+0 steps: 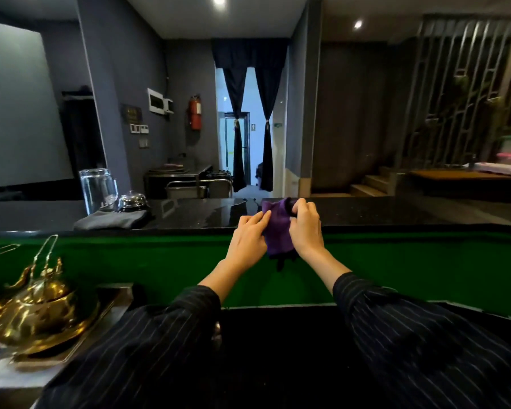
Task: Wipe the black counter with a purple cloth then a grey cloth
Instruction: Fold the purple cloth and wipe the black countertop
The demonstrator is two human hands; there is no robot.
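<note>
Left hand (250,238) and right hand (306,228) pinching purple cloth (278,230) at frame centre, by black counter (366,212), grey cloth (112,219) lying centre-left, wall sign (132,113) illegible.

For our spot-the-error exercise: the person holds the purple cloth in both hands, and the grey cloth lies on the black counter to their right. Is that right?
Not quite. The head view shows the left hand and right hand holding the purple cloth, but the grey cloth lies on the black counter to their left.
</note>
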